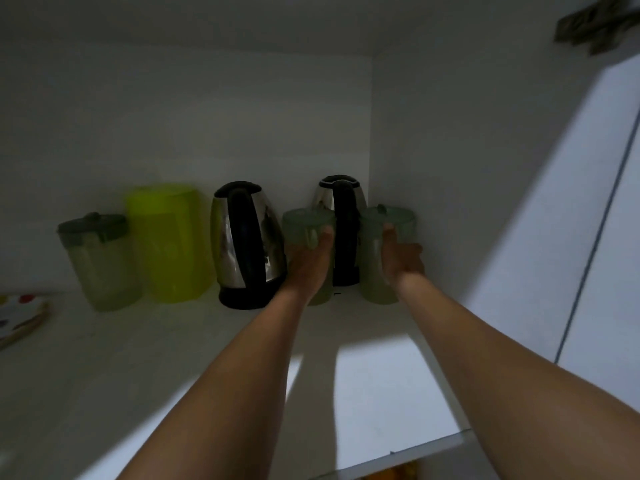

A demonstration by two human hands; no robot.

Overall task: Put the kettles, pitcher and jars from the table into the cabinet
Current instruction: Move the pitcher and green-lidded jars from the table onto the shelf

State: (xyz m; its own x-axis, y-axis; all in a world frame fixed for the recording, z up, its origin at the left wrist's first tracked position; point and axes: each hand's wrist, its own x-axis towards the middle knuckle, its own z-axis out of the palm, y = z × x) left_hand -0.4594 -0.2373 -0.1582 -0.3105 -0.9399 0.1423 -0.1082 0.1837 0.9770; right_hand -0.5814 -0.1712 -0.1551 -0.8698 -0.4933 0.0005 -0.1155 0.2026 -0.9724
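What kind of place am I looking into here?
Probably the inside of a home kitchen cabinet: a white shelf closed in by white walls, holding two steel electric kettles, a yellow-green pitcher and lidded plastic jars.

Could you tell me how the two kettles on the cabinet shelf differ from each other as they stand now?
The left kettle stands nearer the front, in full view; the right kettle sits back in the corner. The left kettle has no jar in front of it; the right kettle is partly hidden by two green-lidded jars, one held by the left hand, one by the right hand. Both are upright, shiny metal, with black handles, lids and bases.
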